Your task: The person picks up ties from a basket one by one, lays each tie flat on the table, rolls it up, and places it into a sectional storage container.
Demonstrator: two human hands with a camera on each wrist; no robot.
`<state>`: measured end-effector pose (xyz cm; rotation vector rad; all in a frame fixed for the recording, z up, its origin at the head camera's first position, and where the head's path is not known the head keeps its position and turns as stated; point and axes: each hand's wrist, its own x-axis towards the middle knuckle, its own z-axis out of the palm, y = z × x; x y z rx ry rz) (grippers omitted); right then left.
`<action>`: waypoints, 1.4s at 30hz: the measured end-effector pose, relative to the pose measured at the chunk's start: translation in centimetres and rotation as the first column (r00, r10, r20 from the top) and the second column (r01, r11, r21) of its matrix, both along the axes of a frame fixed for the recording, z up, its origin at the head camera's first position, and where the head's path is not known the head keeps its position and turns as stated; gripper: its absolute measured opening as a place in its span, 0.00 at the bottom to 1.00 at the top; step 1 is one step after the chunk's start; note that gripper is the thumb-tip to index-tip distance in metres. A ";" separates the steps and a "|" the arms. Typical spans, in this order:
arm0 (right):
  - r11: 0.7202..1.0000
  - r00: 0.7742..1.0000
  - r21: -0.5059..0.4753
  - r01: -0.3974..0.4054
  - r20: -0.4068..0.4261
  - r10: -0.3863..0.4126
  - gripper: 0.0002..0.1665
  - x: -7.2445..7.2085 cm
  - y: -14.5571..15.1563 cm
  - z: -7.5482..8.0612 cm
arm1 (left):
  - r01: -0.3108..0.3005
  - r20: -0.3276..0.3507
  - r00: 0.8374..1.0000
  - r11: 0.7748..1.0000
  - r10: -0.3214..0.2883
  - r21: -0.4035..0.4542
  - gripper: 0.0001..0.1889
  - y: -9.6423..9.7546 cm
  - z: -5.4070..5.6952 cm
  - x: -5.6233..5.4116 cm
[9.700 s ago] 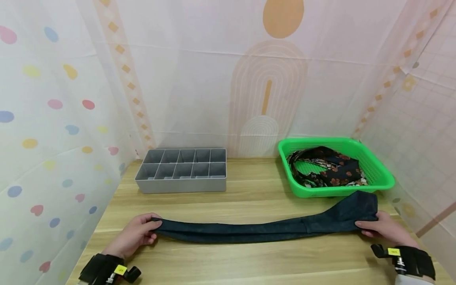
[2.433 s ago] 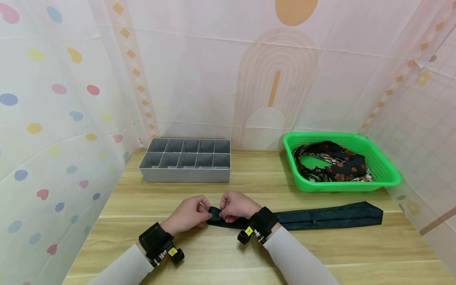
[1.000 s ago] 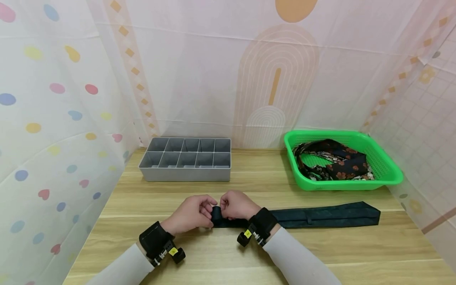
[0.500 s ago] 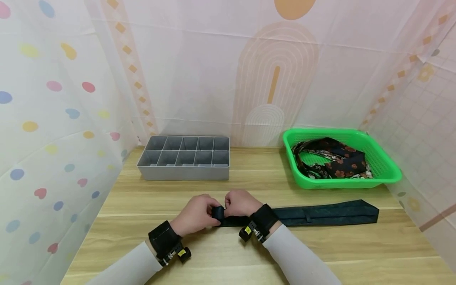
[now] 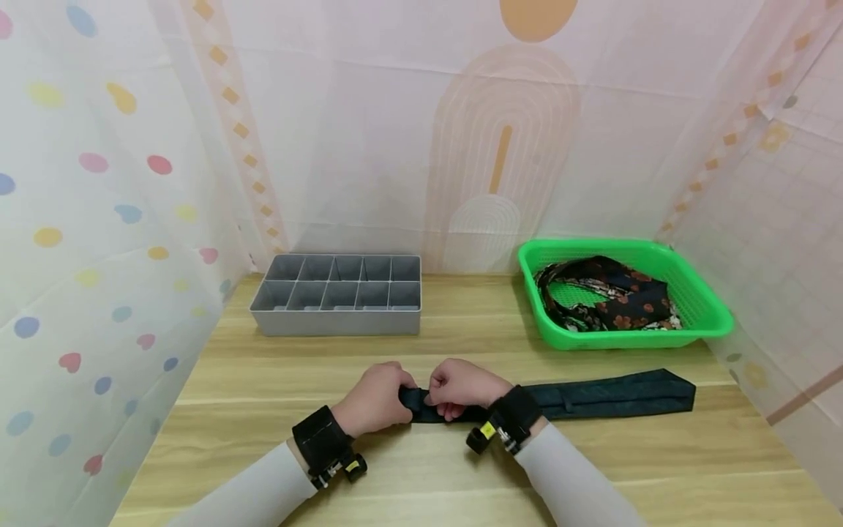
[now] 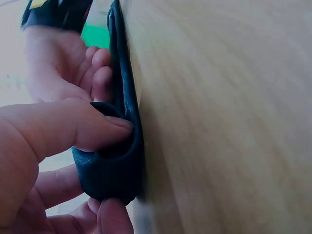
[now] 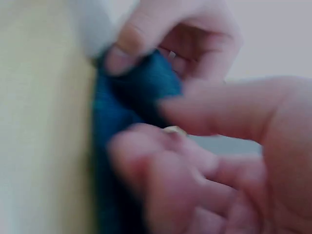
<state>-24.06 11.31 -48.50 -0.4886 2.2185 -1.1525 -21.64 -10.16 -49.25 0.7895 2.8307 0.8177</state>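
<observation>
A dark blue-green necktie (image 5: 612, 395) lies lengthwise on the table, its wide pointed end at the right. Its narrow end is turned into a small roll (image 6: 109, 175). My left hand (image 5: 378, 399) holds this roll, thumb pressed into its loop and fingers around the outside, as the left wrist view shows. Just right of it, my right hand (image 5: 464, 388) is at the tie with fingers loosely bent. In the blurred right wrist view, the right thumb comes up to the roll's edge, with a gap between thumb and forefinger. The right hand and wrist cover part of the tie.
Behind the hands at left stands a grey divided box (image 5: 336, 322), its visible compartments bare. A green basket (image 5: 632, 340) with floral dark fabric (image 5: 635, 304) sits at the back right. Patterned curtains (image 5: 369, 146) enclose the wooden table (image 5: 421, 476).
Earlier the tie was stretched between both hands; then its left end was turned over into a roll. Over the last half second, both hands shifted slightly right, the right hand farther from the roll.
</observation>
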 end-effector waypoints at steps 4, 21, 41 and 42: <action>0.989 0.987 -0.060 0.136 -0.072 -0.141 0.16 1.1 0.9 -0.9 | 0.021 0.006 1.000 1.000 -0.021 -0.009 0.10 0.7 0.3 -0.2; 0.986 0.971 -0.044 0.161 -0.173 -0.166 0.16 1.0 1.0 -1.5 | 0.004 0.019 1.000 1.000 -0.005 0.016 0.12 0.4 0.2 -0.9; 0.999 0.916 -0.030 0.034 -0.400 -0.043 0.15 1.7 0.2 -1.5 | -0.046 -0.028 0.999 0.999 0.046 0.009 0.10 0.4 0.7 -0.4; 0.999 0.907 -0.014 0.033 -0.419 -0.036 0.14 1.7 0.1 -1.5 | -0.033 -0.024 0.999 0.999 0.033 0.005 0.10 0.4 0.8 -0.4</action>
